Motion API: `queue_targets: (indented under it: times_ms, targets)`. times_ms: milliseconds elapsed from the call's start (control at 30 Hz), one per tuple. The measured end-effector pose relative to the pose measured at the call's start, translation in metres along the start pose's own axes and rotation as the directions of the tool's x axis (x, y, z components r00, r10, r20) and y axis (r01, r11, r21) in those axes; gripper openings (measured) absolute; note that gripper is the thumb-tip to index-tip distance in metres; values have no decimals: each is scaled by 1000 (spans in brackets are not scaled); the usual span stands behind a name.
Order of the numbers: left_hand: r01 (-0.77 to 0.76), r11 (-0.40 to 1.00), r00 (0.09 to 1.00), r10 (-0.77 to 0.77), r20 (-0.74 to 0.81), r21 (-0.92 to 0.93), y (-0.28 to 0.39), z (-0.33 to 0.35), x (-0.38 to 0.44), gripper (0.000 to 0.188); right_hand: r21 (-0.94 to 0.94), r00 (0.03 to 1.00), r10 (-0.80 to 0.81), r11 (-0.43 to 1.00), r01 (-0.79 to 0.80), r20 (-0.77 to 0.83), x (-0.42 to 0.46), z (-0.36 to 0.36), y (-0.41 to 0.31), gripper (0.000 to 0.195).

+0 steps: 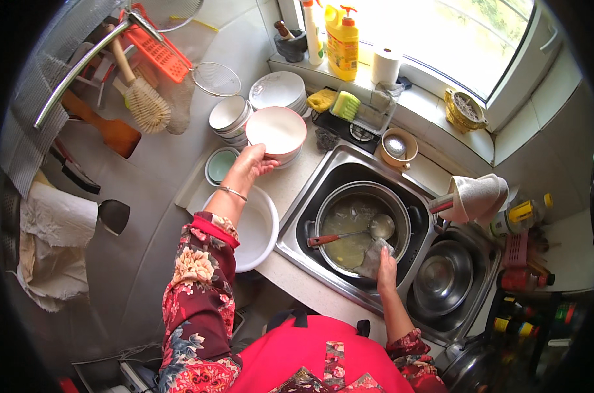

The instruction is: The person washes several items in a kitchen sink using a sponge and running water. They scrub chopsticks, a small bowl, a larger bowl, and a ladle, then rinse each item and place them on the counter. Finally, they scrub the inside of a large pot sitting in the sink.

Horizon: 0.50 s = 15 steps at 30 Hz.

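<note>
My left hand (252, 164) grips the near edge of a white bowl with a red rim (276, 130). That bowl is at the top of a stack on the counter. In my right hand (386, 272) is a wet grey dishcloth (373, 259), held at the near rim of a metal pot (321, 216). Cloudy water fills part of the pot, which sits in the left sink basin (343, 159). A ladle (324, 239) with a reddish-brown handle lies in it, its bowl partly in the water.
White bowls (228, 113), plates (276, 88) and small green bowls (222, 166) stand along the wall. Below my left forearm is a white basin (265, 245). A metal bowl (442, 277) occupies the right sink basin, near a cloth-wrapped faucet (476, 199). Utensils, including a wooden spatula (113, 132), hang at left.
</note>
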<state>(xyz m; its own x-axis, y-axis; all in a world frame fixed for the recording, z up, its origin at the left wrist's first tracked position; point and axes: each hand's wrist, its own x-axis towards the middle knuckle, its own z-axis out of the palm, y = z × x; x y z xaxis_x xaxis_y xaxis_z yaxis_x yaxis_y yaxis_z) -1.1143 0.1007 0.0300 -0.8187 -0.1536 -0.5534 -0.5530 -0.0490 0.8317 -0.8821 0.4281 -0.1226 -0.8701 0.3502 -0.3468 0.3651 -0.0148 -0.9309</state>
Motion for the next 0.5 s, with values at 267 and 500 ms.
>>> queue_targets:
  times_ms: [267,500]
  targets:
    - [219,967,975,-223,13,130,7,-16,44,35,4,999,49,999,-49,-8,8,-1,6,51]
    - [175,935,984,-160,-74,308,2,-27,52,29,-31,974,65,998,-60,217,16,17,12,41]
